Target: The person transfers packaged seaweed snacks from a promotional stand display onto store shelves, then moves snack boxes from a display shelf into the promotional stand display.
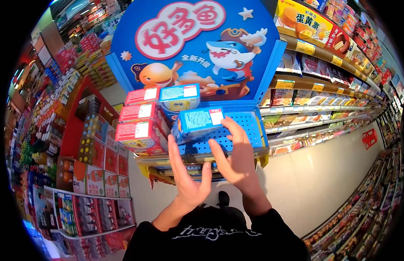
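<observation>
A blue snack box (197, 124) with a white label stands a little askew on the blue perforated display shelf (250, 126). My right hand (239, 158) has its fingers apart, with a fingertip at the box's right edge. Palm inward and fingers stretched out, my left hand (188, 185) is by the box's lower left corner; whether it touches the box I cannot tell. Another blue box (179, 96) sits behind. Red snack boxes (139, 130) stand in a row along the shelf's left side.
A blue header board (202, 48) with cartoon sea animals rises behind the shelf. Stocked store shelves (317, 82) run along the right. Juice cartons (95, 178) and a rack of bottles (97, 213) stand at the left. Pale floor (297, 187) shows at the right.
</observation>
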